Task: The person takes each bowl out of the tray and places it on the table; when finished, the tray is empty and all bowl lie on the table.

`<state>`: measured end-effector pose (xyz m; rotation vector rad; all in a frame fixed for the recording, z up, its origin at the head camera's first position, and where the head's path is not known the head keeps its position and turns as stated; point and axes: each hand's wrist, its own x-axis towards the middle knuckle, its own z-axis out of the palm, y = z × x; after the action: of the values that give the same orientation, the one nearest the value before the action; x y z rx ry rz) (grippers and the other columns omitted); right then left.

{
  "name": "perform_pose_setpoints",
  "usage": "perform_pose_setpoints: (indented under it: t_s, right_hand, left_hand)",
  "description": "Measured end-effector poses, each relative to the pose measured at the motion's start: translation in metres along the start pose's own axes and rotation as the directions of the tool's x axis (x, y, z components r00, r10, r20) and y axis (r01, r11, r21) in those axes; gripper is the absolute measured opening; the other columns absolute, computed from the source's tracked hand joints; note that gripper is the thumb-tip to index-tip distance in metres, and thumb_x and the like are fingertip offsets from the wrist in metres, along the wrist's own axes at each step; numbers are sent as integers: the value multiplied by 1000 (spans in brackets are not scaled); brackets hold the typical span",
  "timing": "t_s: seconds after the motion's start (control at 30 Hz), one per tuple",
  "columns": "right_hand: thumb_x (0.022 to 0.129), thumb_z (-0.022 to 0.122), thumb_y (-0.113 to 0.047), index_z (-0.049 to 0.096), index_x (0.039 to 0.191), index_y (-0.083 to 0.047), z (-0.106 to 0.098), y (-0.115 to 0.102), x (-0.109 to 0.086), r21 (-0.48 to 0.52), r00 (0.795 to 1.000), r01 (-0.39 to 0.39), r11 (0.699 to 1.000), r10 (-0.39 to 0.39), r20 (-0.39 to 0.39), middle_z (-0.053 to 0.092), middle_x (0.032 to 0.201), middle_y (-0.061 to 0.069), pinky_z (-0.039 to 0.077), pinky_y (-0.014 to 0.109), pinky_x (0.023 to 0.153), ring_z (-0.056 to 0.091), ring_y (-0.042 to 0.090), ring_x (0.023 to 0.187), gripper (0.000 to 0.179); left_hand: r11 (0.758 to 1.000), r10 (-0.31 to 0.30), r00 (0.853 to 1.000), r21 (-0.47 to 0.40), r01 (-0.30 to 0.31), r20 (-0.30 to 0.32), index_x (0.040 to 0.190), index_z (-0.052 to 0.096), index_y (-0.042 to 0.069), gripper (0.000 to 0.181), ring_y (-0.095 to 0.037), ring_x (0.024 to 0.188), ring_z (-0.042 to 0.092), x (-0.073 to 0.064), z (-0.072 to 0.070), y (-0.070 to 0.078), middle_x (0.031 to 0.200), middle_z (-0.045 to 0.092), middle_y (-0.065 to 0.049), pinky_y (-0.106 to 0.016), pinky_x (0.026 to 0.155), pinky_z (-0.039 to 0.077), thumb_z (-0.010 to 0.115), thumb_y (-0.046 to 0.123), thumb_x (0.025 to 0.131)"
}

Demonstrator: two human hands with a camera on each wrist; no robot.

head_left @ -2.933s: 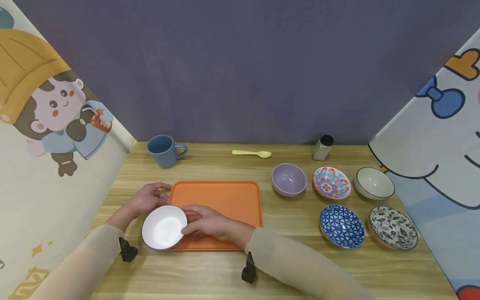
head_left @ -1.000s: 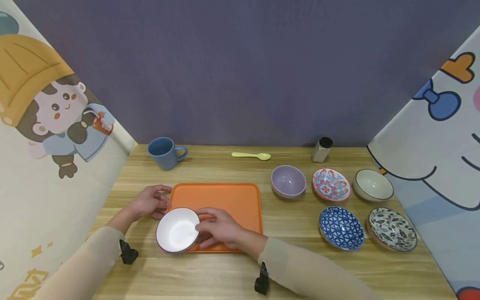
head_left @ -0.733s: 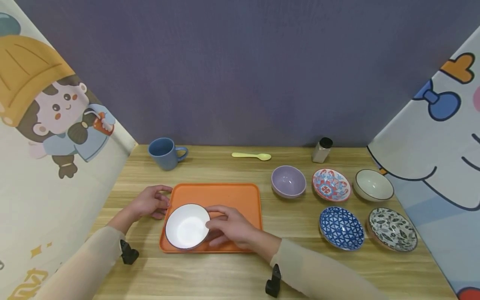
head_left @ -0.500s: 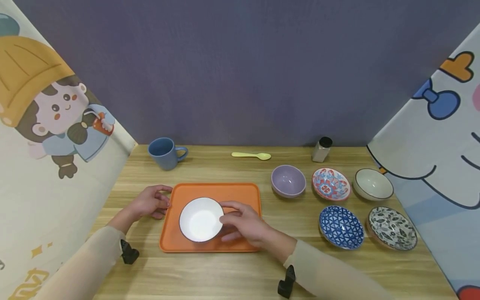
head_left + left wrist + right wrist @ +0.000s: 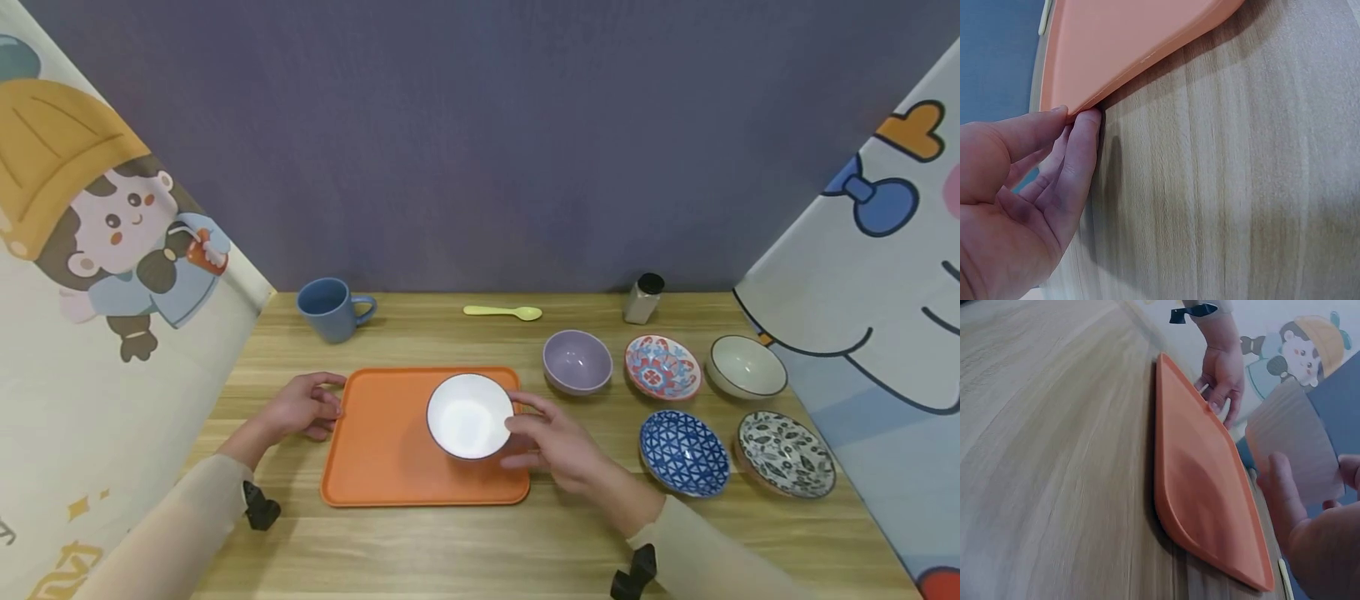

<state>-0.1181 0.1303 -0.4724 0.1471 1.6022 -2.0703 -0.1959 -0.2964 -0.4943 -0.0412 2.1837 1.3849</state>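
Note:
A white bowl (image 5: 469,416) with a thin dark rim is held by my right hand (image 5: 558,437), thumb at the rim and fingers on the outer wall. It hangs above the right half of the orange tray (image 5: 390,442); the right wrist view shows the ribbed side of the bowl (image 5: 1294,440), apart from the tray (image 5: 1207,487). My left hand (image 5: 300,407) pinches the tray's left edge. In the left wrist view, the left hand (image 5: 1035,181) has its thumb on the tray rim (image 5: 1122,75) and a finger under it.
Behind the tray are a blue mug (image 5: 330,310) and a yellow spoon (image 5: 502,312). To the right stand a purple bowl (image 5: 577,362), a red patterned dish (image 5: 663,367), a pale bowl (image 5: 747,367), a blue patterned dish (image 5: 684,453), a leaf-patterned dish (image 5: 785,454) and a black-capped jar (image 5: 643,298).
My right hand has carried the white bowl rightward and farther back, from the tray's left front corner to over its right half. The left hand has stayed at the tray's edge.

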Motion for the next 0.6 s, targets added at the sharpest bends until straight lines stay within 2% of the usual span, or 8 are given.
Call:
perform_pose_setpoints:
  t_s: [0.13,0.23,0.43,0.6]
  right_hand:
    - [96,65,-9,38,155,-6,-14,-5,-11,-10,999,4,1000,-5,-51,69,106,12,62,47,81,71,30,92,65]
    - [97,63,-8,36,155,-6,-24,-8,-21,-24,996,16,1000,-18,-88,69,106,13,62,47,81,72,29,91,64]
    - [98,62,-9,36,155,-9,-37,-11,-42,-66,986,20,998,-31,-165,65,114,17,61,49,85,71,26,93,62]
    - [99,60,-9,36,154,-10,-47,-6,-57,-78,974,21,997,-39,-224,64,121,22,60,51,87,71,29,95,60]
  left_hand:
    - [1000,-10,1000,-2,10,-3,151,39,-1,59,-22,78,70,0,-1,0,104,67,-16,-42,66,62,62,-2,97]
    - [1000,-17,1000,0,17,-6,151,40,-1,58,-22,78,70,1,-1,0,104,67,-15,-42,67,62,62,-2,97]
    - [1000,-21,1000,-10,21,-9,151,40,-1,58,-22,78,69,0,-1,0,104,67,-15,-43,67,62,62,-1,97]
    - [1000,-13,1000,-13,13,13,152,37,-2,59,-21,78,69,-2,-2,2,104,67,-15,-42,67,62,62,-1,98]
